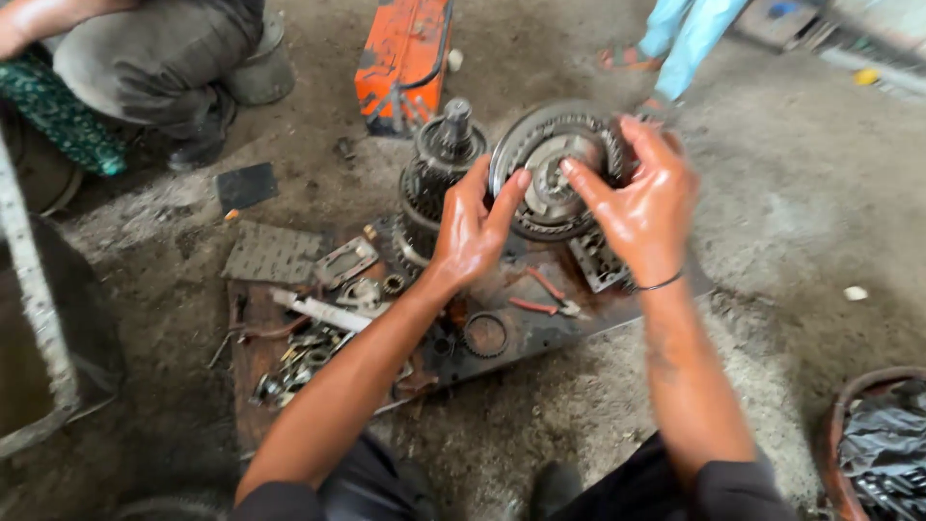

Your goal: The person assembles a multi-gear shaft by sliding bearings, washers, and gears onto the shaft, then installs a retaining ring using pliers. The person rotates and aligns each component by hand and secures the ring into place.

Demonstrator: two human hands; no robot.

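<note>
Both of my oily hands hold up a round, toothed metal drum (552, 166) with a stack of rings at its rim, tilted so its open face looks at me. My left hand (473, 227) grips its left edge, thumb on the rim. My right hand (644, 205) grips its right edge, with a finger reaching to the hub. Behind the left hand stands a greasy gear assembly (436, 169) with an upright shaft. Below lies a dirty board (540, 328) with red-handled pliers (548, 297), a loose toothed ring (485, 335) and several small metal parts.
An orange metal toolbox (405, 60) lies on the dusty concrete floor behind the assembly. One person crouches at the top left (154, 58), another stands at the top right in light blue trousers (690, 39). A tub with black plastic (883, 439) sits at the lower right.
</note>
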